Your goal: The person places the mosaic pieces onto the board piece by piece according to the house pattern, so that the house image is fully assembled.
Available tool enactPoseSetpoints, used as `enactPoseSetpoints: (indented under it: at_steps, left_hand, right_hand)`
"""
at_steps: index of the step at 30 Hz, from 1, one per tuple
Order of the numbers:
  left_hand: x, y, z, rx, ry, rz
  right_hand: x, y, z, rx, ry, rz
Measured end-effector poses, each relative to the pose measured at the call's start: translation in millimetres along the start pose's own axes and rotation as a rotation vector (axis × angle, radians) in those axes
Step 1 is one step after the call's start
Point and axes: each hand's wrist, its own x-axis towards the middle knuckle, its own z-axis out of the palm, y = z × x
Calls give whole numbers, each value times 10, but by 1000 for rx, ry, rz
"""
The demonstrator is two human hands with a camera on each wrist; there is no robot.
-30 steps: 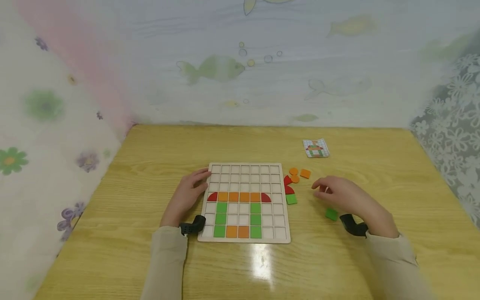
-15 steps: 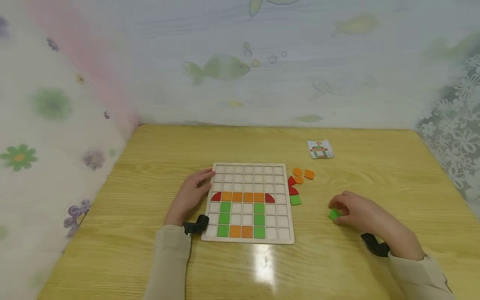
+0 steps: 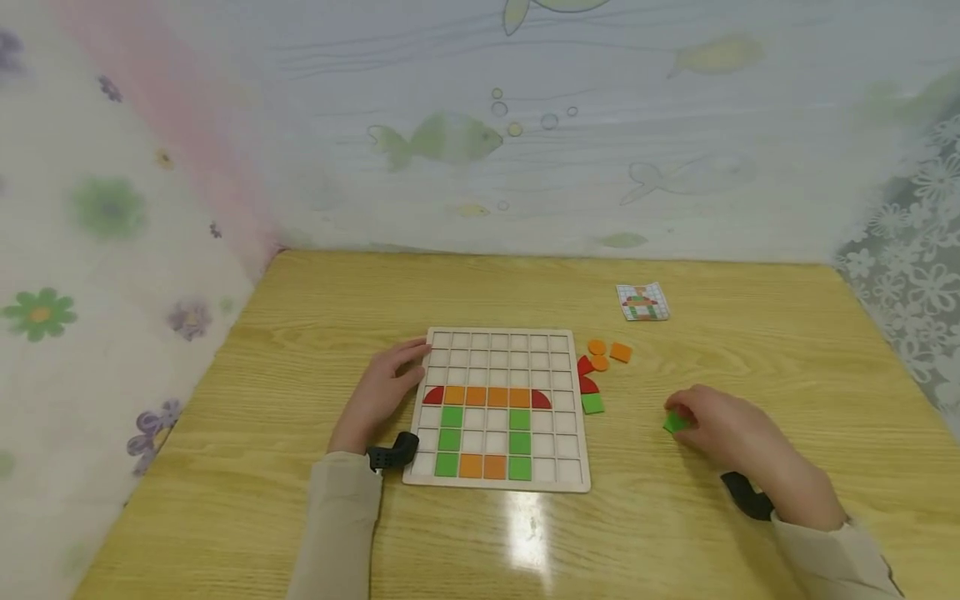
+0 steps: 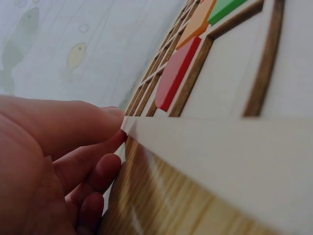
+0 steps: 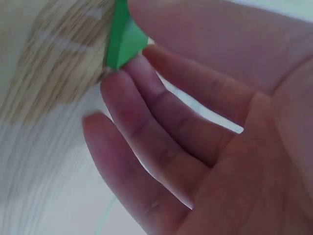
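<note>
A pale wooden grid board [image 3: 558, 425] lies on the table, with red, orange and green tiles set in some of its cells. My left hand [image 3: 380, 392] rests at the board's left side, thumb and fingertips touching its edge; a red quarter-round tile [image 4: 176, 76] sits nearby in the left wrist view. Over to the right, my right hand [image 3: 723, 425] pinches a green square tile [image 3: 675, 422] between thumb and fingers. That tile shows partly in the right wrist view, its upper part hidden by the thumb.
Beside the board's right edge lie red pieces [image 3: 588, 384], a green square [image 3: 592, 403], two orange discs [image 3: 597, 347] and an orange square [image 3: 621, 352]. Behind them is a small pattern card [image 3: 642, 302]. A patterned wall stands behind the wooden table [image 3: 337, 300].
My right hand has moved right and toward me, from beside the loose pieces to the separate green tile, and now grips it. The left hand stays at the board's edge.
</note>
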Motion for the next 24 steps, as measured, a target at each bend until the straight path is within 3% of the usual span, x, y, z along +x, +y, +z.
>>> enactPoseSetpoints:
  at_steps: [4,11,17,24]
  left_hand:
    - [12,-3,10,-12,-1,7]
    - [3,12,13,-6,8,7]
    - [2,34,17,-6,9,-33]
    - [8,29,-1,-14,2,-53]
  right_hand:
    - [-30,-18,-4,-57,37,14]
    - [20,-28,8,30,50,-21]
    - [164,-85,39,64,28,-45]
    - [426,-384,-21,141,22,-57]
